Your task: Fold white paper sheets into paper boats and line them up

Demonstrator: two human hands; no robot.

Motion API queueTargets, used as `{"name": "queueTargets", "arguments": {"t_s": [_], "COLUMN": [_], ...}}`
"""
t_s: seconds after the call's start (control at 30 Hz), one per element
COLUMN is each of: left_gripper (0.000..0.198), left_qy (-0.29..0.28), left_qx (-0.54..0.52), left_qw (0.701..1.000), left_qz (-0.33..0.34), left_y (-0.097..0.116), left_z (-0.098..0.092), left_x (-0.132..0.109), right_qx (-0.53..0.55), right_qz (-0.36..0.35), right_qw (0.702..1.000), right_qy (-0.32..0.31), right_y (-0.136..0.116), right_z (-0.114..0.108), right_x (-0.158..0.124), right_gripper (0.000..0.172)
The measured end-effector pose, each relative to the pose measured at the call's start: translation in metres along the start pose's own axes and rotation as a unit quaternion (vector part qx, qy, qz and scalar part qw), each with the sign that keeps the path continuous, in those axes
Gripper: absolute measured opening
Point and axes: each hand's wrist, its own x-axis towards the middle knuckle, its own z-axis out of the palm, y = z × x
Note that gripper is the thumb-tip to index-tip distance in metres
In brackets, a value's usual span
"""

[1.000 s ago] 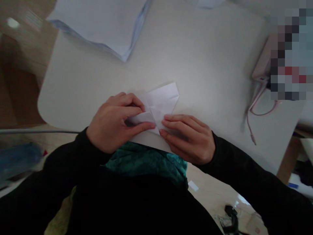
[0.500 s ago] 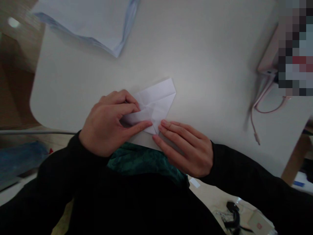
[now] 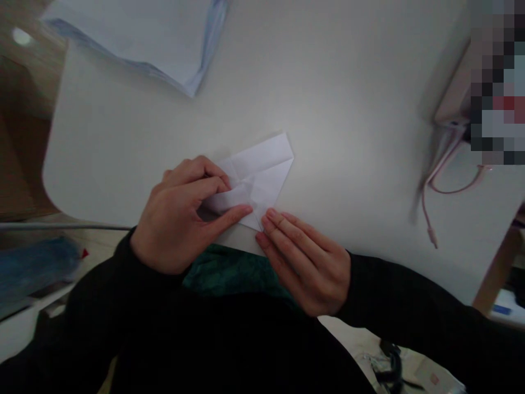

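Observation:
A white folded sheet of paper lies near the front edge of the white table, with creases and a raised flap on its left part. My left hand grips that flap, thumb on the near side and fingers behind it; part of the left end is hidden under the hand. At the paper's lower corner, my right hand pinches the tip between thumb and fingers. Both hands are closed on the same paper.
On the white table, a stack of white paper sits at the far left. A pink device at the right edge has a pink cable hanging from it. A grey cable runs beyond the table's left side.
The view has shifted slightly. My right hand has moved a little down and left at the paper's lower corner. My left hand keeps its grip on the flap.

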Motion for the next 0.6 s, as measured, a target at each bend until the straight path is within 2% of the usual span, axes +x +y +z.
{"name": "queueTargets", "arguments": {"t_s": [0.3,0.6], "left_gripper": [0.02,0.023], "left_qy": [-0.002,0.009], "left_qx": [-0.003,-0.022], "left_qw": [1.0,0.999], "left_qz": [-0.012,-0.04], "left_y": [-0.0003,0.0014], "left_z": [0.0014,-0.0014], "left_x": [-0.001,0.001], "right_qx": [0.01,-0.003], "right_qz": [0.026,0.014], "right_qw": [0.999,1.0], "right_qy": [0.016,0.022], "right_y": [-0.0007,0.0032], "right_z": [0.0013,0.0012], "right_x": [0.0013,0.0033], "right_gripper": [0.029,0.031]}}
